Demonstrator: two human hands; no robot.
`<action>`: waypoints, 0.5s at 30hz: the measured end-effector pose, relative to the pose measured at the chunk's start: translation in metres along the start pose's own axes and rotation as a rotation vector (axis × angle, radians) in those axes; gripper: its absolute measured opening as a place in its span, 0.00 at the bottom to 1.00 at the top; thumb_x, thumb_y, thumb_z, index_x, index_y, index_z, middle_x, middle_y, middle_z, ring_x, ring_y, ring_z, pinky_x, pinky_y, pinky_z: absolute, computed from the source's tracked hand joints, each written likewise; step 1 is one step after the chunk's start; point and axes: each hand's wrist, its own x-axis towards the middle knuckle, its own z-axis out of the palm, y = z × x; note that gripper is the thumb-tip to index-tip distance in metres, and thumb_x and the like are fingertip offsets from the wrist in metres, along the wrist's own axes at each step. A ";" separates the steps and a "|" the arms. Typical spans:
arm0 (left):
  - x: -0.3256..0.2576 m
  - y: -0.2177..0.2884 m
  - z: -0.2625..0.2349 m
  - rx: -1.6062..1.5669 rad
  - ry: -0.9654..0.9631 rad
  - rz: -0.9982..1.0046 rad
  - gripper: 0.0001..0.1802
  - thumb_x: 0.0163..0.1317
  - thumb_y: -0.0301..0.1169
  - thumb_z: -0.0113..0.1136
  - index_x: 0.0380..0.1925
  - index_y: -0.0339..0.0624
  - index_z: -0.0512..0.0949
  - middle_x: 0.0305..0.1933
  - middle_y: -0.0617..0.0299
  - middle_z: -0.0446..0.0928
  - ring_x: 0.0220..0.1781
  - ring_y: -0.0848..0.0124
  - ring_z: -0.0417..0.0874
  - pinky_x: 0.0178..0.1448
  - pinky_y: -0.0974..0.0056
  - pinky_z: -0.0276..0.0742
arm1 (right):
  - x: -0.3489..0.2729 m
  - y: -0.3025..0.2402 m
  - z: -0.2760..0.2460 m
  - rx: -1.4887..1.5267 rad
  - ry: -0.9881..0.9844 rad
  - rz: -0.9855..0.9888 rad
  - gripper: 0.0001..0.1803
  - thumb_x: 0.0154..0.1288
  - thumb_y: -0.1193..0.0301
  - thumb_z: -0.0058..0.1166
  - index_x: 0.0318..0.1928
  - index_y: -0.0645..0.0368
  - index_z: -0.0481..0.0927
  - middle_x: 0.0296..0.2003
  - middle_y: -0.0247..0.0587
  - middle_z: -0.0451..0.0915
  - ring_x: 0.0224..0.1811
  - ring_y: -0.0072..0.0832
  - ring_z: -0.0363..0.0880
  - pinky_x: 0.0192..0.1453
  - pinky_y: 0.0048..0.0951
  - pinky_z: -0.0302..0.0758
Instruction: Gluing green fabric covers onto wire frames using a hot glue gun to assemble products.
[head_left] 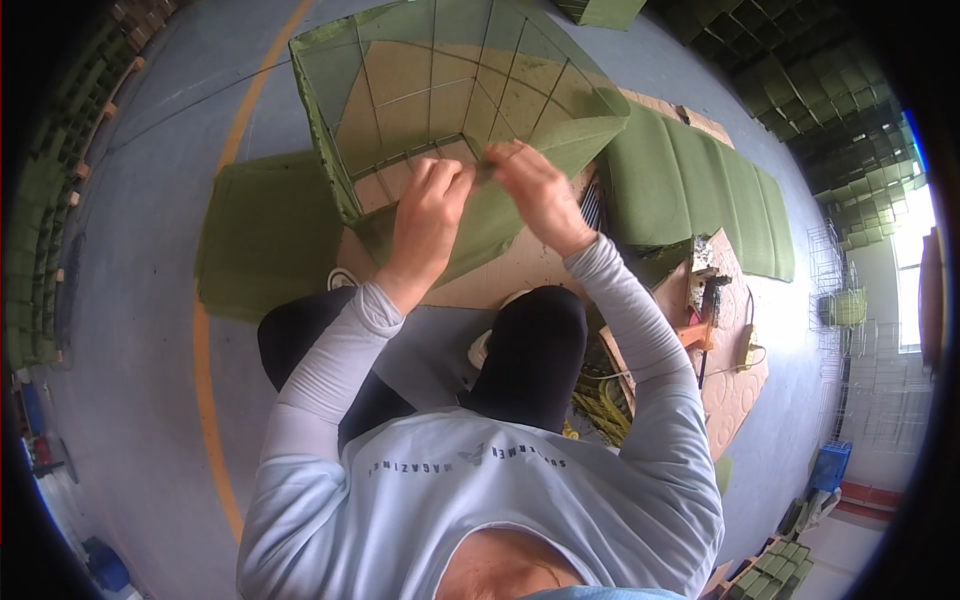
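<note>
A wire-frame basket lined with green felt (440, 90) stands on cardboard in front of me, open side facing up. My left hand (432, 210) and my right hand (535, 195) sit close together at its near rim. Both pinch the loose green felt flap (490, 225) that hangs over the near wire edge. My knees in black trousers are just below the hands.
Flat green felt sheets lie to the left (265, 235) and right (695, 185). An orange tool (697, 335) and cables rest on a board at the right. Stacks of green baskets (820, 100) line the far right. An orange line (205, 380) runs across the grey floor.
</note>
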 end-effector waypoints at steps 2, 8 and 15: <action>0.008 0.002 0.002 -0.046 -0.026 -0.018 0.12 0.52 0.19 0.66 0.39 0.35 0.82 0.36 0.57 0.75 0.44 0.60 0.76 0.43 0.59 0.77 | -0.002 0.004 0.006 -0.345 -0.079 -0.276 0.12 0.65 0.75 0.59 0.48 0.63 0.80 0.42 0.47 0.82 0.48 0.46 0.82 0.60 0.40 0.78; 0.023 -0.016 0.007 -0.246 -0.236 -0.142 0.04 0.55 0.23 0.66 0.31 0.35 0.84 0.30 0.53 0.76 0.38 0.56 0.78 0.41 0.53 0.74 | 0.022 0.012 -0.016 -0.182 -0.446 -0.142 0.07 0.64 0.72 0.59 0.40 0.62 0.82 0.30 0.46 0.83 0.37 0.44 0.83 0.40 0.39 0.77; 0.031 -0.026 -0.013 -0.396 -0.312 -0.355 0.09 0.64 0.27 0.61 0.40 0.34 0.85 0.37 0.53 0.81 0.37 0.57 0.82 0.41 0.62 0.75 | 0.051 0.024 -0.021 -0.021 -0.691 0.190 0.10 0.66 0.71 0.58 0.46 0.58 0.86 0.35 0.50 0.85 0.34 0.40 0.86 0.40 0.37 0.80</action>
